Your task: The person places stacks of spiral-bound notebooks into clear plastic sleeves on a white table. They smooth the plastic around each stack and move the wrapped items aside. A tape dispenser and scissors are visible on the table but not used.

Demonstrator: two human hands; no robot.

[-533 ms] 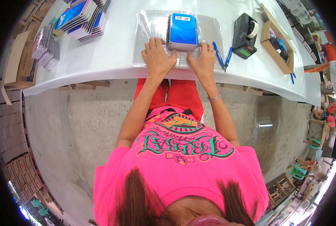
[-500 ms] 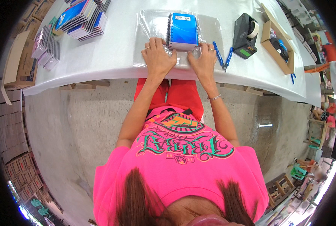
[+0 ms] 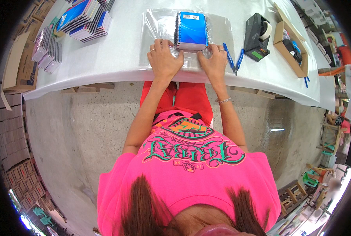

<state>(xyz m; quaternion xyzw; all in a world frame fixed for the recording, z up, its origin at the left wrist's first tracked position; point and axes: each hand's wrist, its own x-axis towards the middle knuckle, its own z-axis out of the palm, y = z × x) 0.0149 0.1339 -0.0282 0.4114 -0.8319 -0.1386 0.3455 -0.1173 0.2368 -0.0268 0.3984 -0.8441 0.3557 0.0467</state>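
Observation:
A spiral-bound stack of notebooks with a blue cover [image 3: 192,30] lies on a clear plastic sheet [image 3: 155,29] on the table. My left hand [image 3: 163,59] is at the stack's near left corner, its fingers curled onto the plastic and its thumb toward the stack's near edge. At the near right corner, my right hand [image 3: 214,62] mirrors it, fingers bent on the plastic beside the stack. Both hands appear to grip the film; the fingertips are partly hidden. Blue-handled nippers [image 3: 235,65] lie just right of my right hand.
Right of the sheet stand a black tape dispenser [image 3: 254,37] and an open cardboard box [image 3: 287,51] of small items. Stacks of spiral notebooks [image 3: 79,23] fill the far left, more notebooks [image 3: 48,51] nearby. A carton [image 3: 26,70] stands beyond the white table's [image 3: 116,59] left edge.
The blue notebook stack has shifted slightly away from me. My hands stay at its near corners, with the right one a touch farther right.

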